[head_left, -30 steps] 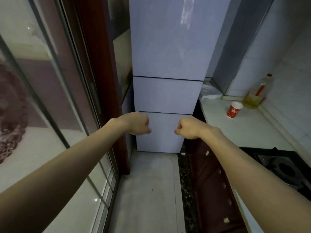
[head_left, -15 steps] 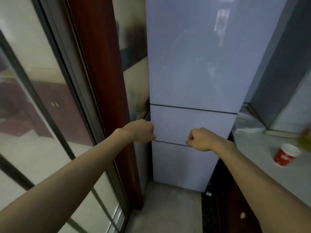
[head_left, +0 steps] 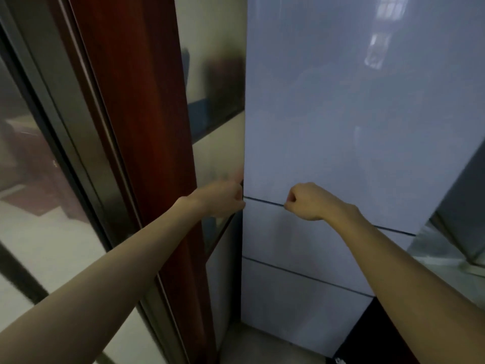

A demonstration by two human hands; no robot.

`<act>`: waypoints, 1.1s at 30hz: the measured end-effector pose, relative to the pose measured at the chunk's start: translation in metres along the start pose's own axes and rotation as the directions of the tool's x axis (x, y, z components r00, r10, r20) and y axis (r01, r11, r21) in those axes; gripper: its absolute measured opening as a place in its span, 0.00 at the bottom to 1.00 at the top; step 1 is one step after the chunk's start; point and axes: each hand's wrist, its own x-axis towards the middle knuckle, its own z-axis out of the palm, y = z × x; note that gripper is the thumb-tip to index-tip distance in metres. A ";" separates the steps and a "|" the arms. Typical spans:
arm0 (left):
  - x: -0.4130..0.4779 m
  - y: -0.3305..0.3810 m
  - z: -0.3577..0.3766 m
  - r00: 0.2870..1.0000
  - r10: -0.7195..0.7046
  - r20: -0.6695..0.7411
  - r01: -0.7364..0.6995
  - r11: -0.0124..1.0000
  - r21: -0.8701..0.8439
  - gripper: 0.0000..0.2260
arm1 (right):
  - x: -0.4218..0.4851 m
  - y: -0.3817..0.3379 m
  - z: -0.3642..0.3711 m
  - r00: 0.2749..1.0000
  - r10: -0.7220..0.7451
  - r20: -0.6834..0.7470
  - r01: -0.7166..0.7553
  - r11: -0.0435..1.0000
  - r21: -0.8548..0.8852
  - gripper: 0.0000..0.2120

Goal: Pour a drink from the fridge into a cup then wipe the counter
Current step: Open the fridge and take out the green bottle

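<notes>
Left fist, right fist (by fridge)

From my remote seat I see only the two arms of the person. The left forearm and the right forearm are bare up to the wrist, slim and smooth. The left hand, at the left edge of the tall glossy pale grey-blue fridge, is bare and a little blurred. The right hand, before the fridge front, is bare too, and its knuckles show as small bumps.
</notes>
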 end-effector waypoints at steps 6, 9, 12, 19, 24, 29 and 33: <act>0.068 -0.038 0.029 0.999 -0.005 0.039 0.009 0.995 -0.096 0.12 | 0.084 -0.023 -0.006 1.000 -0.022 0.020 0.023 0.996 -0.081 0.12; 0.098 -0.055 0.051 0.999 -0.039 0.036 0.044 0.986 -0.159 0.15 | 0.125 -0.043 -0.012 0.993 -0.102 -0.059 0.096 0.991 -0.088 0.13; 0.117 -0.064 0.067 0.996 -0.082 0.031 0.087 0.965 -0.248 0.13 | 0.159 -0.072 -0.013 0.949 -0.253 -0.189 0.220 0.959 -0.180 0.12; 0.152 -0.068 0.092 0.976 -0.211 -0.047 0.144 0.800 -0.583 0.12 | 0.216 -0.097 -0.021 0.838 -0.502 -0.212 0.189 0.633 -0.751 0.14; 0.174 -0.076 0.091 0.954 -0.290 -0.076 0.146 0.669 -0.729 0.20 | 0.232 -0.099 -0.026 0.976 -0.199 -0.090 -0.031 0.283 -0.959 0.19; 0.183 -0.079 0.093 0.950 -0.312 -0.027 0.162 0.563 -0.810 0.30 | 0.231 -0.105 -0.018 0.977 -0.173 -0.123 -0.074 0.268 -0.961 0.23; 0.191 -0.078 0.097 0.965 -0.258 -0.043 0.073 0.422 -0.904 0.35 | 0.226 -0.107 -0.019 0.974 -0.191 -0.120 -0.053 0.325 -0.944 0.22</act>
